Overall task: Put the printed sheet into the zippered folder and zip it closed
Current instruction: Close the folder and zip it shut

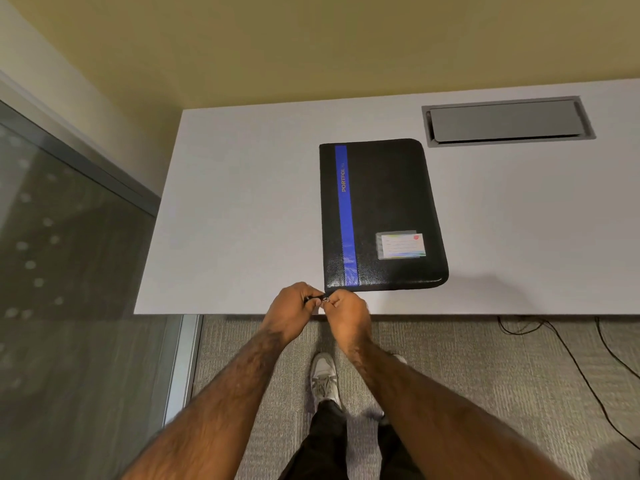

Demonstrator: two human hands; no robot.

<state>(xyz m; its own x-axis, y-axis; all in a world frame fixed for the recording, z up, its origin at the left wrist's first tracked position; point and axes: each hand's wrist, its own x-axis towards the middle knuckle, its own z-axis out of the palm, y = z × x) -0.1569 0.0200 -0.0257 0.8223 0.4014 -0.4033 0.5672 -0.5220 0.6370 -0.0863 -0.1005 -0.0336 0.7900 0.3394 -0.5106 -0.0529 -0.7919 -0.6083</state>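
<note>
A black zippered folder with a blue stripe and a label card lies closed and flat on the white table. Both hands meet at its near left corner. My left hand pinches the dark end of the zipper tape. My right hand pinches the small metal zipper pull between thumb and fingers. No printed sheet shows anywhere in view.
A grey cable hatch is set into the table at the back right. A glass partition stands to the left. Black cables trail on the carpet under the table's near edge, and my shoes are below.
</note>
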